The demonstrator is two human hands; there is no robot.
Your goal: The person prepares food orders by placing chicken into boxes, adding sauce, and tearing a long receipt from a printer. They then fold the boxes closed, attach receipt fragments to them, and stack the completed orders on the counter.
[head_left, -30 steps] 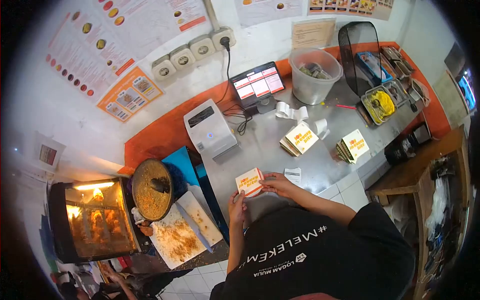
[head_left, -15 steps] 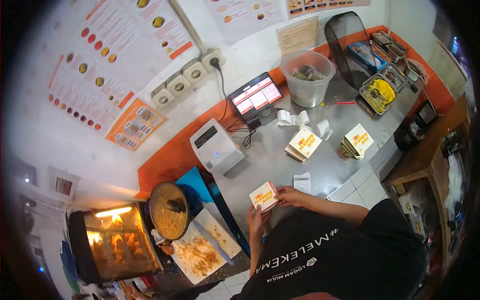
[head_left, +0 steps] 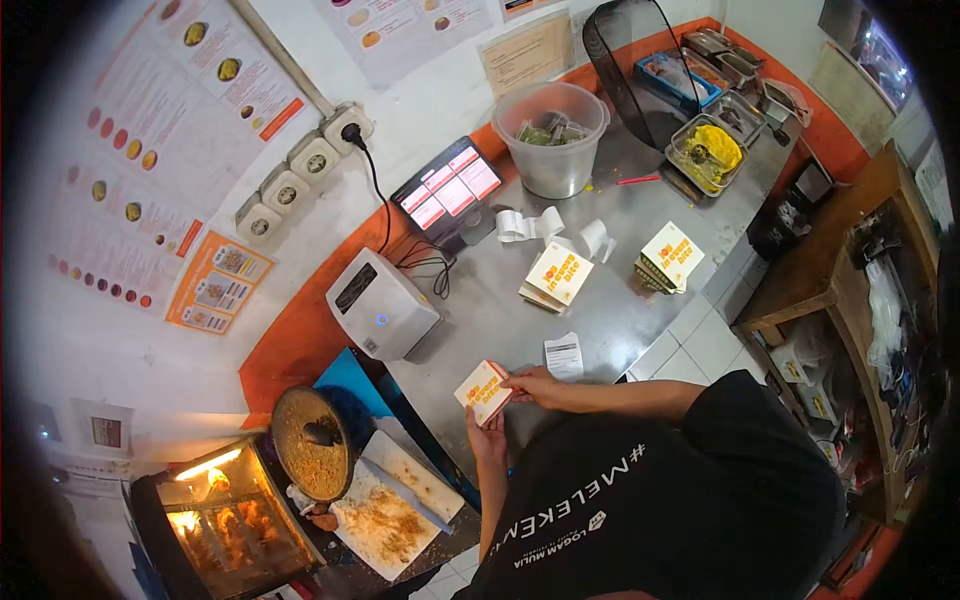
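Note:
A small white food box [head_left: 478,388] with orange and yellow "joy in every bite" lettering is held over the near edge of the steel counter. My left hand [head_left: 486,438] grips its lower side from below, thumb against the printed face. At the right-hand corner, the fingers of my right hand [head_left: 537,387] are closed on the box. A printed receipt [head_left: 563,356] lies on the counter just beyond my right hand. Farther back are two stacks of similar cartons, a nearer stack [head_left: 560,274] and a right stack [head_left: 670,255].
Left of the box stand a label printer [head_left: 382,305] and a tablet [head_left: 446,187]. A clear bucket [head_left: 550,140] and a tray of yellow food [head_left: 710,150] sit farther back. A knife [head_left: 408,494] rests on the crumb-covered cutting board [head_left: 385,525], beside a lit display case [head_left: 225,520].
The camera view has swung right, so the counter and its contents appear farther left. Both hands keep the same hold on the box, which looks slightly more tilted.

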